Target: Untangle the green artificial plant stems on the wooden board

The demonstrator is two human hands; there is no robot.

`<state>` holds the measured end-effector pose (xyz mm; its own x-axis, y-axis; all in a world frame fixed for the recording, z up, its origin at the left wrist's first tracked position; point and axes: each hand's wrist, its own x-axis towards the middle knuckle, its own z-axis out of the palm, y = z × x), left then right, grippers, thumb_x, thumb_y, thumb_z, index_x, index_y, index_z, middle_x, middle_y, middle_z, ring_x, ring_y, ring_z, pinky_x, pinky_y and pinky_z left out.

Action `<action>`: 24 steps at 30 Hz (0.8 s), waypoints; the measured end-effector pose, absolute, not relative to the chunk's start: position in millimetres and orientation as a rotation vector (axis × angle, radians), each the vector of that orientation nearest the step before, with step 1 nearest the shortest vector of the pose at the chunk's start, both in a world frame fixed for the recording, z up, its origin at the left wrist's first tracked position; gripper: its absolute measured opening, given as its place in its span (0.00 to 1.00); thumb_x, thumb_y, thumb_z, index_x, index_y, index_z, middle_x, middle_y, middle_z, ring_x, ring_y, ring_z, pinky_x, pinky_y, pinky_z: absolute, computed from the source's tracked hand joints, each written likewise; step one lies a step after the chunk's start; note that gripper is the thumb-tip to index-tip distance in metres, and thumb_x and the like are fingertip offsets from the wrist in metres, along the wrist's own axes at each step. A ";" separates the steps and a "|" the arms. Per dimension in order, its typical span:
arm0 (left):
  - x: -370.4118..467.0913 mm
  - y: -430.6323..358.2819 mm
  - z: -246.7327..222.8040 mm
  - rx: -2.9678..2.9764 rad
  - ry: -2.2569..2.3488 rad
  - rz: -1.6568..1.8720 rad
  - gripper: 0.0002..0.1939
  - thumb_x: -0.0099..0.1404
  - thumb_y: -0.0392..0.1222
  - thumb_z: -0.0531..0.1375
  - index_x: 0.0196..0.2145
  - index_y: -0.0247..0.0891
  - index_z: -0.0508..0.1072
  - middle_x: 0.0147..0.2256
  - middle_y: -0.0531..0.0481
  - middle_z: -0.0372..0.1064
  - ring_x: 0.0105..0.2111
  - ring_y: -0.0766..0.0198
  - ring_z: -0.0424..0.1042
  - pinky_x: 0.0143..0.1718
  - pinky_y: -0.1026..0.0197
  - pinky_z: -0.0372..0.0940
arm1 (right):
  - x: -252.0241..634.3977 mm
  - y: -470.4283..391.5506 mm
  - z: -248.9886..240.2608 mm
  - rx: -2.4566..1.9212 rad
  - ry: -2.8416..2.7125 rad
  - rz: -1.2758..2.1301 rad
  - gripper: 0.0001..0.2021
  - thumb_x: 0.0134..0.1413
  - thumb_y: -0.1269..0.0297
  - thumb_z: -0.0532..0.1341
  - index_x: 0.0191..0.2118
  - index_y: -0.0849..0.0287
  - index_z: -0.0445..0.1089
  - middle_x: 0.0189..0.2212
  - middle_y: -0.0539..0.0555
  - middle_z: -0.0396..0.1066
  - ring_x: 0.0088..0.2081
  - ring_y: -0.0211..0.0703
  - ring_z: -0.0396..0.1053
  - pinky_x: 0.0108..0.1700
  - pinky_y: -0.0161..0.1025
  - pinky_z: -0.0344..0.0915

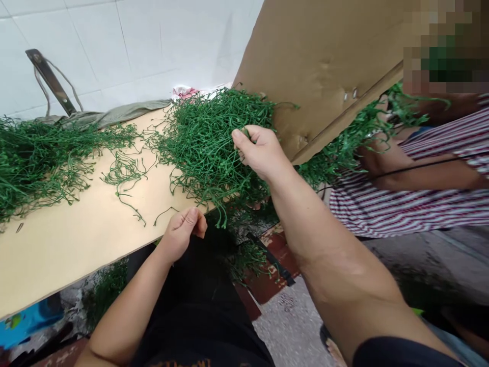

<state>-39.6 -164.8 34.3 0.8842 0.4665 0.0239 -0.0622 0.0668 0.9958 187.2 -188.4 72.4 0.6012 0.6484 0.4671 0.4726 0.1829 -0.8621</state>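
Note:
A large tangled heap of thin green branching stems, plastic-looking with small knobs at the tips (214, 137), lies on the pale board table. Over its right side is my right hand (262, 150), thumb and forefinger pinched together with a bit of green stem showing between them. At the table's front edge my left hand (187, 229) is closed, its fingers curled in; whatever may be inside is hidden. A single thin stem (162, 213) ends just beside it. Some loose stems (126, 171) are scattered left of the heap.
Another green pile (34, 158) covers the table's (95, 229) left end. A cardboard sheet (313, 76) stands at the right, and beyond it sits a person in a striped top (382, 204) beside more greenery. A grey cloth (122, 112) lies along the wall. A blue basin (34, 318) is below.

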 end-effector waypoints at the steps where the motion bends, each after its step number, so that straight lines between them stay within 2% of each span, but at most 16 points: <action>1: -38.8 -163.9 35.8 1.452 0.341 0.423 0.25 0.60 0.61 0.48 0.20 0.36 0.61 0.18 0.53 0.57 0.21 0.71 0.56 0.26 0.64 0.55 | 185.7 -190.1 73.7 -1.460 -1.012 0.171 0.21 0.46 0.50 0.62 0.16 0.57 0.56 0.13 0.43 0.47 0.17 0.31 0.46 0.20 0.33 0.46; 10: -35.6 -152.8 37.2 1.673 0.370 0.446 0.21 0.63 0.55 0.48 0.28 0.34 0.67 0.23 0.52 0.60 0.25 0.70 0.59 0.29 0.65 0.57 | 162.3 -204.1 87.3 -1.482 -1.087 0.319 0.17 0.46 0.56 0.64 0.17 0.58 0.60 0.12 0.43 0.50 0.16 0.29 0.46 0.18 0.32 0.43; 15: -35.4 -149.1 36.2 1.949 0.423 0.440 0.19 0.65 0.51 0.46 0.28 0.35 0.67 0.23 0.52 0.61 0.26 0.69 0.61 0.30 0.65 0.56 | 143.1 -208.1 90.3 -1.545 -1.243 0.436 0.16 0.46 0.60 0.63 0.17 0.59 0.59 0.12 0.42 0.49 0.16 0.28 0.45 0.19 0.31 0.42; 18: -34.6 -148.6 38.6 2.124 0.474 0.455 0.19 0.65 0.50 0.45 0.28 0.36 0.67 0.25 0.51 0.63 0.27 0.67 0.62 0.32 0.64 0.57 | 140.8 -204.5 87.0 -1.537 -1.273 0.462 0.17 0.47 0.58 0.62 0.17 0.59 0.58 0.12 0.42 0.49 0.16 0.28 0.45 0.18 0.31 0.42; 24: -34.4 -145.5 39.3 2.355 0.609 0.463 0.18 0.66 0.47 0.43 0.29 0.36 0.66 0.30 0.47 0.66 0.32 0.64 0.65 0.35 0.61 0.58 | 144.2 -167.9 80.0 -1.431 -1.216 0.458 0.20 0.47 0.46 0.59 0.19 0.56 0.56 0.13 0.42 0.47 0.16 0.30 0.45 0.18 0.32 0.44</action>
